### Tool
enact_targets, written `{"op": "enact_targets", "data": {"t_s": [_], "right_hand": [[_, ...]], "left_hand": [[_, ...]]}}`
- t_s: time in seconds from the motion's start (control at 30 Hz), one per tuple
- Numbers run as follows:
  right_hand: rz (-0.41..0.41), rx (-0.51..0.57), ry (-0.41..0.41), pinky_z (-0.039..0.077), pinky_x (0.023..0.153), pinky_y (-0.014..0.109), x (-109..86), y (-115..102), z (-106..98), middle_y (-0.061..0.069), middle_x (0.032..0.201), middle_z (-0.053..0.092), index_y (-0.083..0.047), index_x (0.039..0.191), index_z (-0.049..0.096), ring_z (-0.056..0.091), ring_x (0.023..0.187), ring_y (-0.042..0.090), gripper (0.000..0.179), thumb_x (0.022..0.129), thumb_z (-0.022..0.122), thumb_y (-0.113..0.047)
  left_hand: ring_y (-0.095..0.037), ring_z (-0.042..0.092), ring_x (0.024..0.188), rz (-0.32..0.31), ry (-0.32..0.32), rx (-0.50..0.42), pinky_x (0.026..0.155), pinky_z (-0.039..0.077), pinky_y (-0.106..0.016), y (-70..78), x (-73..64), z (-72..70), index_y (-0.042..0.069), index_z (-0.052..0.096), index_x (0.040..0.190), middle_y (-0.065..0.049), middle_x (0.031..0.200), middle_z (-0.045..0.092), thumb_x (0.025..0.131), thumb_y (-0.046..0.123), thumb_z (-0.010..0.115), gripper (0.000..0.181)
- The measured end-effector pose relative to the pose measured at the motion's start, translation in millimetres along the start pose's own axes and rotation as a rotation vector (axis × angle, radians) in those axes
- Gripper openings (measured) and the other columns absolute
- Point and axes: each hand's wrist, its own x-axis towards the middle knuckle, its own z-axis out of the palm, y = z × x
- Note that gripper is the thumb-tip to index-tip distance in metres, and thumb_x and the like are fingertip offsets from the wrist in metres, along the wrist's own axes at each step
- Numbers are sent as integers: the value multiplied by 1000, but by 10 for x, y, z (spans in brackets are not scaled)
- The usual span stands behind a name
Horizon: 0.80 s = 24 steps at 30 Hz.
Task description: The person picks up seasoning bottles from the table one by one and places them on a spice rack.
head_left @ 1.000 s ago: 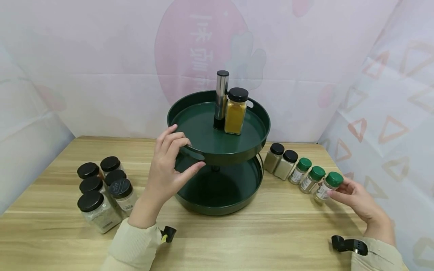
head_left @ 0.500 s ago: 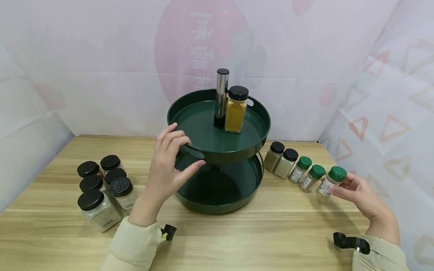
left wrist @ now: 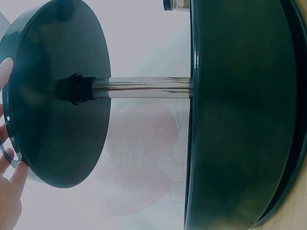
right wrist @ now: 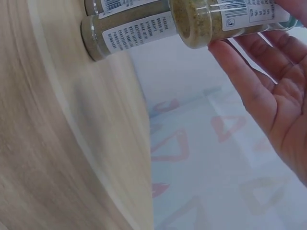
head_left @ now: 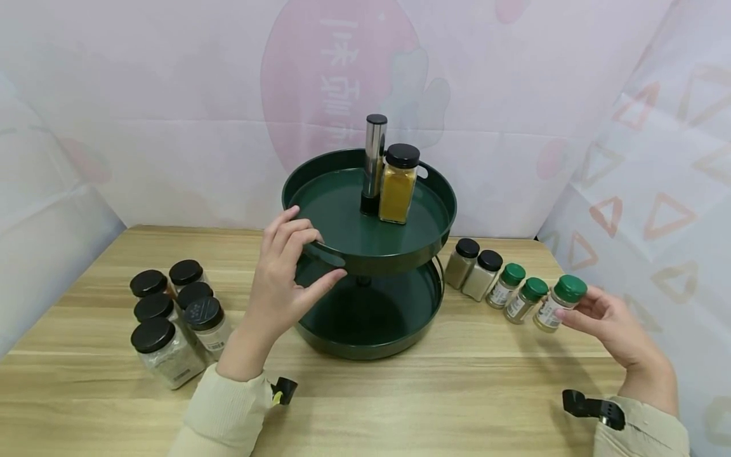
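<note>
My left hand (head_left: 280, 273) holds the near rim of a dark green two-tier tray (head_left: 394, 265) at the handle slot, fingers over the edge, thumb below it. In the left wrist view, fingertips (left wrist: 20, 173) show beside the slot. A square glass jar of yellow powder (head_left: 396, 193) with a black lid stands on the upper tier, close to the metal post (head_left: 374, 155). My right hand (head_left: 613, 327) grips a green-capped spice jar (head_left: 555, 307) between thumb and fingers. The right wrist view shows its base (right wrist: 192, 24) raised above the foot of the neighbouring jar (right wrist: 129, 36).
Two green-capped jars (head_left: 521, 303) and two black-lidded jars (head_left: 481, 278) line up right of the tray. Several black-lidded jars (head_left: 171, 352) cluster at the left of the wooden table (head_left: 434, 406). Printed cloth (head_left: 200, 165) hangs behind and at both sides.
My right hand has lifted the green-capped jar slightly and shifted it a little to the right. The left hand stays on the tray rim.
</note>
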Motion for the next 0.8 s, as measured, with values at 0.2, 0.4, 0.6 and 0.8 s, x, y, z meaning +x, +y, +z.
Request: {"op": "enact_targets", "data": {"t_s": [0.2,0.4,0.6,0.8], "right_hand": [[-23,-20,-4,56,82,14,14,-101,36,-16,111,71,-14,129,60,67,102,-3,41,93,60,7],[-40,-64,-10,54,82,12,42,-204,127,-18,109,71,-14,125,61,67,100,-4,38,93,61,6],[-93,-71,-36,53,84,12,132,-275,232,-17,110,71,-4,124,61,66,103,-4,35,91,62,8],[-113,-55,-80,53,85,12,196,-293,320,-17,112,70,-5,123,60,65,105,-5,34,92,61,8]], "left_hand": [[-38,37,141,1,0,1,121,29,-55,-2,3,-10,2,59,109,-18,119,58,88,60,62,62],[-38,38,141,17,2,-2,121,30,-53,-14,9,-10,1,59,109,-17,117,59,88,60,63,62],[-38,37,141,13,0,-12,121,29,-54,-26,0,-14,2,59,109,-17,117,59,88,57,65,59],[-38,36,142,16,-19,-12,120,29,-55,-20,0,-17,2,59,110,-17,118,59,88,52,68,55]]}}
